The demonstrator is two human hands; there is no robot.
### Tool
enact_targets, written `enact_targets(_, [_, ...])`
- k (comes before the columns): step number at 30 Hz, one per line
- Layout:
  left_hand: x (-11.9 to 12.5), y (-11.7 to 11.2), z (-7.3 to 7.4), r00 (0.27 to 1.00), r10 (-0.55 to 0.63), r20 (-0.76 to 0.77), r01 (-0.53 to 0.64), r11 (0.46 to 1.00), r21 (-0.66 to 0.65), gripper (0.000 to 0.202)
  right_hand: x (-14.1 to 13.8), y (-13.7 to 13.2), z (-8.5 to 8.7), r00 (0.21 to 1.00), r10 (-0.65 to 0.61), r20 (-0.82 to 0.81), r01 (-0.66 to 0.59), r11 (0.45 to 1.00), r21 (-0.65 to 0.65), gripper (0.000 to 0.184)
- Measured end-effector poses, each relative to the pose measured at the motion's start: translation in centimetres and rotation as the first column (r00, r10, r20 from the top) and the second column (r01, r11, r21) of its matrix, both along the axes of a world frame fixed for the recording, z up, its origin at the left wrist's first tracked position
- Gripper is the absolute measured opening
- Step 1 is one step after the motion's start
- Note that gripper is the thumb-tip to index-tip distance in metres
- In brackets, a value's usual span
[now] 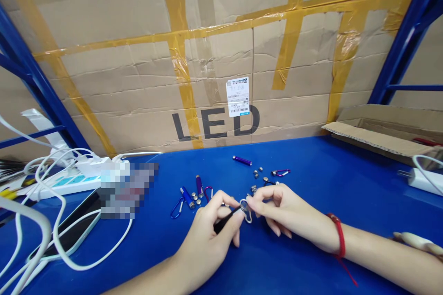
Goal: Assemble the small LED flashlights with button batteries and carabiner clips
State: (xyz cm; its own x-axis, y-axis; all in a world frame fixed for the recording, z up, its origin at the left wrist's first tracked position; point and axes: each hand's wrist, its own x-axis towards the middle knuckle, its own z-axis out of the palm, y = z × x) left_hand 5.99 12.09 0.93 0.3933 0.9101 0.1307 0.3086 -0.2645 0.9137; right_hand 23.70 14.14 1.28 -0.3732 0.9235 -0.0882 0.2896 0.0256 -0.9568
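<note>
My left hand [211, 233] is closed around a small black cylinder [223, 222], a mini flashlight body. My right hand [277, 207] pinches a silver carabiner clip [245, 209] at the cylinder's tip. Both hands rest low over the blue table [328, 184]. Just beyond them lie a blue mini flashlight with a blue clip [185, 197], a purple one [199, 185], a purple tube [242, 160], a purple clip [281, 173] and several small silver button cells [258, 173].
A large taped cardboard sheet marked LED [214, 69] stands behind the table. A white power strip [69, 182] with white cables and a phone [74, 228] lie at the left. An open cardboard box [387, 131] and a white charger [422, 179] sit at the right.
</note>
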Motion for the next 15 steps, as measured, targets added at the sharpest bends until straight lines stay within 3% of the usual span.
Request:
enact_targets(3, [-0.2, 0.6, 0.0, 0.987, 0.114, 0.114, -0.108, 0.993, -0.055, 0.022, 0.5, 0.6, 0.1, 0.987, -0.154, -0.033, 0.158, 0.975, 0.154, 0.046])
enact_targets(7, [-0.4, 1.4, -0.1, 0.952, 0.224, 0.211, -0.209, 0.974, -0.088, 0.024, 1.5, 1.8, 0.5, 0.941, -0.313, -0.127, 0.337, 0.894, 0.295, 0.043])
enact_targets(12, [-0.3, 1.4, -0.3, 0.968, 0.152, 0.201, -0.136, 0.986, -0.094, 0.024, 2.4, 3.0, 0.1, 0.946, -0.322, 0.024, 0.267, 0.822, 0.502, 0.035])
enact_targets(15, [-0.2, 1.4, -0.5, 0.962, 0.179, 0.208, -0.163, 0.982, -0.092, 0.024, 2.7, 3.4, -0.4, 0.922, -0.34, 0.186, 0.176, 0.795, 0.58, 0.025])
